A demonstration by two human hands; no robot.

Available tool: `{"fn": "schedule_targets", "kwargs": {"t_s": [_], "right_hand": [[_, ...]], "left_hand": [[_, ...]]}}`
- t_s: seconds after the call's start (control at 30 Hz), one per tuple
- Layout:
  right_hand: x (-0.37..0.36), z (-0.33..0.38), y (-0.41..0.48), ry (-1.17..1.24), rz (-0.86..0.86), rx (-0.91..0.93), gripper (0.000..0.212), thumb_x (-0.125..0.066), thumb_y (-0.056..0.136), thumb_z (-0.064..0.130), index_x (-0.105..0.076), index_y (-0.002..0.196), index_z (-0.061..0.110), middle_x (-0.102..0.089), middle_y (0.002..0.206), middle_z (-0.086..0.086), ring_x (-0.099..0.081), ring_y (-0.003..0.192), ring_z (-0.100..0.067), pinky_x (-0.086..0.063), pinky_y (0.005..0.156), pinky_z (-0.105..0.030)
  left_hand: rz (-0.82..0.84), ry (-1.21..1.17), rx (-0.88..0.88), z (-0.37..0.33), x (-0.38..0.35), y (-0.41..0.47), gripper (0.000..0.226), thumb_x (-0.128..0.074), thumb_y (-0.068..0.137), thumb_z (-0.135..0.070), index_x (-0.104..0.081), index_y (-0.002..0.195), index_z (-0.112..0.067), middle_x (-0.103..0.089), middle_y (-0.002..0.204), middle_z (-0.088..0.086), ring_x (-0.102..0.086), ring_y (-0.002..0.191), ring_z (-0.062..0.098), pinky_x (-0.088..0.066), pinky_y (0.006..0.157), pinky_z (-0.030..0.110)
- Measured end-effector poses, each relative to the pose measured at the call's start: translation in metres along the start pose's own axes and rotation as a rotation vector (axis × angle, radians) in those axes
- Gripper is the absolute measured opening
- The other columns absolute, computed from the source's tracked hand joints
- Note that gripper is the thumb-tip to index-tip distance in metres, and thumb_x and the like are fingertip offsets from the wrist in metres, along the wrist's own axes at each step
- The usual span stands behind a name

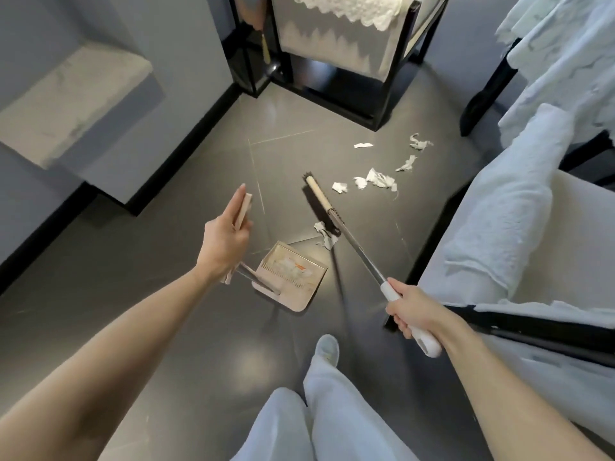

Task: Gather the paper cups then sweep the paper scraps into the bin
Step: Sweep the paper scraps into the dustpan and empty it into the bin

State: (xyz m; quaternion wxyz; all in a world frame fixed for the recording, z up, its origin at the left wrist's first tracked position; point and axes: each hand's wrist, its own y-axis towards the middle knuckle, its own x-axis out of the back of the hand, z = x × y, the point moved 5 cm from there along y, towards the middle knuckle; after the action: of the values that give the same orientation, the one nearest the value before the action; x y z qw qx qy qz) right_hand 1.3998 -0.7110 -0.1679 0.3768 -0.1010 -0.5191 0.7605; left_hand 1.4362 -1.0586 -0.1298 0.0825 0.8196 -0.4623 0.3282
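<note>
My left hand (pixel 224 239) holds the upright handle of a beige dustpan (pixel 289 277) that rests on the grey floor; white scraps and something orange lie in its tray. My right hand (pixel 411 312) grips the white grip of a long broom (pixel 352 242). The broom's head (pixel 321 202) sits on the floor just beyond the pan, against one crumpled paper scrap (pixel 326 236). Several more white paper scraps (pixel 377 179) are scattered to the right of the broom head, towards the chairs. No paper cups and no bin are in view.
A black-framed chair (pixel 366 61) with a lace cover stands ahead. A white covered chair (pixel 506 227) and a cloth-draped table (pixel 565 61) close in on the right. A grey wall with a black skirting and a ledge (pixel 66 104) runs along the left. My legs (pixel 319 410) are below.
</note>
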Motion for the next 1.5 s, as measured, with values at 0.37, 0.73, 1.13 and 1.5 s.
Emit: {"fn": "schedule_targets", "kwargs": {"t_s": [0.37, 0.73, 1.13, 1.5], "right_hand": [[0.01, 0.056, -0.022, 0.356, 0.287, -0.195, 0.048, -0.045, 0.089, -0.003, -0.052, 0.127, 0.026, -0.041, 0.049, 0.001, -0.033, 0.038, -0.005, -0.029, 0.03, -0.015], [0.049, 0.126, 0.004, 0.488, 0.056, -0.027, 0.059, -0.053, 0.09, -0.001, -0.043, 0.14, 0.029, -0.043, 0.048, 0.001, -0.036, 0.039, -0.006, -0.033, 0.033, -0.017], [0.193, 0.185, 0.105, 0.557, -0.231, 0.019, 0.064, -0.048, 0.092, -0.002, -0.032, 0.148, 0.025, -0.048, 0.064, -0.006, -0.041, 0.037, -0.006, -0.036, 0.033, -0.017], [0.368, 0.251, 0.216, 0.205, -0.327, -0.114, 0.047, -0.042, 0.09, -0.004, -0.04, 0.135, 0.01, -0.047, 0.066, -0.01, -0.042, 0.05, -0.017, -0.038, 0.051, -0.028]], "left_hand": [[0.073, -0.007, -0.032, -0.02, -0.003, 0.038, 0.065, -0.053, 0.095, -0.009, -0.032, 0.146, -0.042, -0.06, 0.099, -0.013, -0.063, 0.078, 0.018, -0.054, 0.084, 0.037], [0.127, -0.042, -0.104, -0.051, -0.015, 0.117, 0.067, -0.057, 0.094, -0.01, -0.031, 0.146, -0.045, -0.059, 0.107, -0.012, -0.06, 0.076, 0.004, -0.046, 0.077, 0.02], [0.182, -0.002, -0.19, -0.127, -0.08, 0.234, 0.069, -0.057, 0.095, -0.01, -0.026, 0.149, -0.04, -0.051, 0.128, -0.007, -0.056, 0.103, 0.011, -0.041, 0.086, 0.022], [0.167, 0.076, -0.153, -0.191, -0.118, 0.309, 0.074, -0.059, 0.093, -0.008, -0.024, 0.142, -0.051, -0.051, 0.121, -0.008, -0.057, 0.093, 0.01, -0.042, 0.084, 0.026]]}}
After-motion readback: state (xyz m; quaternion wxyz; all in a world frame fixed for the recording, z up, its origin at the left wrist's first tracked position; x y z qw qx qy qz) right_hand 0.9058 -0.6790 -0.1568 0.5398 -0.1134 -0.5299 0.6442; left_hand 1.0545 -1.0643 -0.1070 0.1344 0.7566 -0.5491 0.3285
